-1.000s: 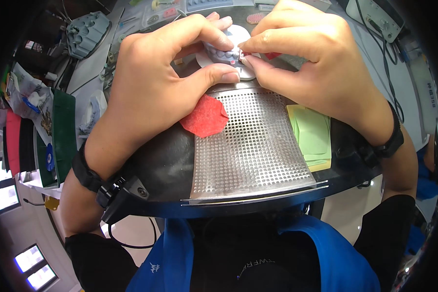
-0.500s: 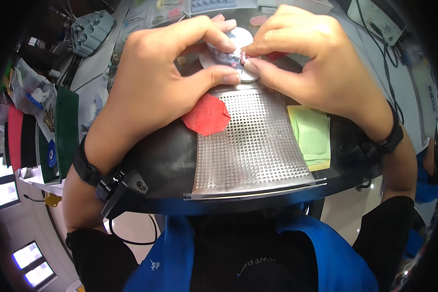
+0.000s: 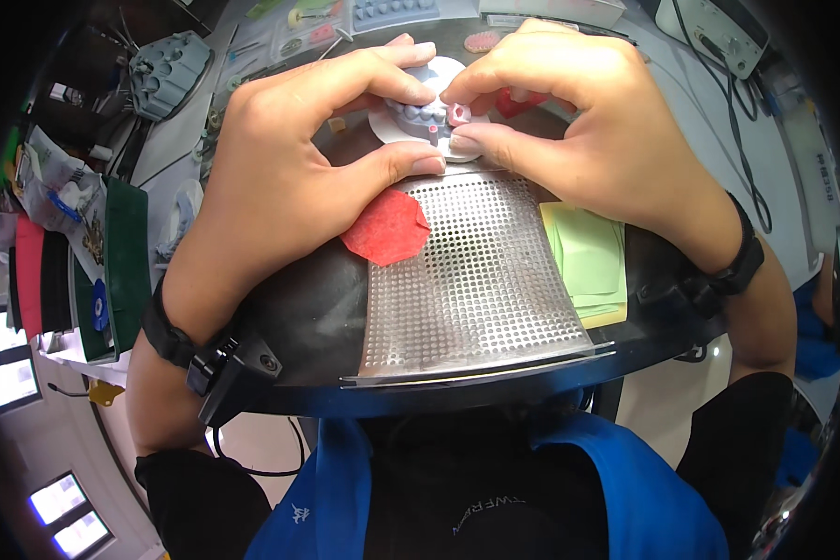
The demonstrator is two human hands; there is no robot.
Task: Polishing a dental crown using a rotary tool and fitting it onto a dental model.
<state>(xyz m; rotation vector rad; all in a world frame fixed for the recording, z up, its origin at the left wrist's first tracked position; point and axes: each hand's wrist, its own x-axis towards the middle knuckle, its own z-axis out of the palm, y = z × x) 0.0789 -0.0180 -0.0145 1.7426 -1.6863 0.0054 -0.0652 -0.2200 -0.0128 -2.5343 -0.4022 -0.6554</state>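
Note:
A grey dental model (image 3: 418, 114) with a row of teeth rests on a round white base (image 3: 383, 129) beyond the metal plate. My left hand (image 3: 294, 154) grips it from the left, the index finger over the teeth and the thumb at the near edge of the base. A small whitish dental crown with a pink-red inside (image 3: 458, 114) is pinched in my right hand (image 3: 588, 112), between index finger and thumb, just right of the teeth. A pinkish peg (image 3: 433, 133) shows on the model's near side. Fingers cover part of the model.
Before me lies a perforated metal plate (image 3: 476, 289) with red octagonal paper (image 3: 387, 229) at its left edge. Green sticky notes (image 3: 588, 261) lie to its right. A grey tool holder (image 3: 168, 75) stands far left, a white device with a cable (image 3: 714, 37) far right.
My right fingers have shifted a little away from the model's teeth with the crown, whose pink-red inside now shows. The peg on the model has come into clearer view.

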